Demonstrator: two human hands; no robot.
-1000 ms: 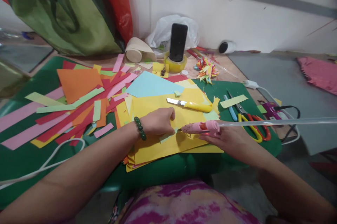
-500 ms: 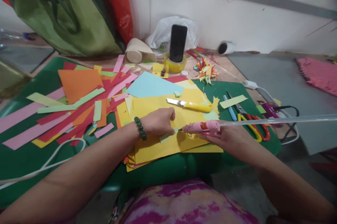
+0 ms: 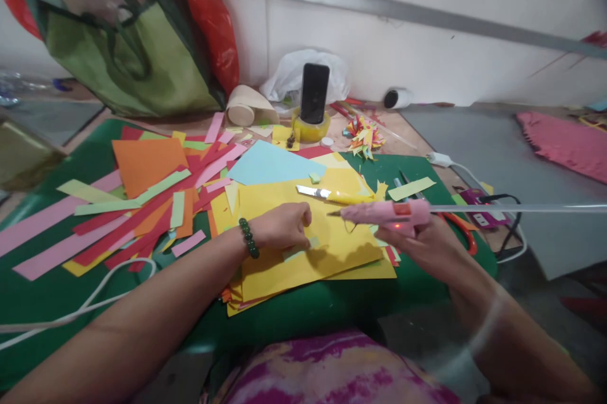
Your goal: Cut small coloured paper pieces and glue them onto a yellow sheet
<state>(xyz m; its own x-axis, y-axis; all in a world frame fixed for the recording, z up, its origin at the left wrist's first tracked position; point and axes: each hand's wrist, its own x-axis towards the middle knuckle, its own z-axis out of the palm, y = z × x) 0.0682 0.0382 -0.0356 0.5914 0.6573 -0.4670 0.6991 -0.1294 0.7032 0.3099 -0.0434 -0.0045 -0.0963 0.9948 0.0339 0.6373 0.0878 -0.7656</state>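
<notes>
My right hand [image 3: 422, 243] is wrapped round a pink hot glue gun [image 3: 386, 214], held above the paper with its dark nozzle pointing left. A long clear glue stick [image 3: 502, 208] sticks out of its back end. My left hand [image 3: 283, 226], a bead bracelet at its wrist, rests with curled fingers on the yellow paper [image 3: 279, 277]. Under its fingertips lies a small pale green paper strip [image 3: 294, 253], partly hidden by the hand. Just beyond, a yellow utility knife [image 3: 332, 194] lies with its blade out.
Coloured paper strips [image 3: 137, 227] cover the left of the green board [image 3: 265, 328]. A phone [image 3: 314, 93] stands in a tape roll [image 3: 310, 129] at the back. Right of it sits a paper-strip cluster [image 3: 364, 137]. Scissors [image 3: 462, 230] and a power strip [image 3: 478, 208] lie at right.
My right hand has lifted the glue gun up and to the right, so its nozzle is now away from the small green strip. My left hand stays nearly in place.
</notes>
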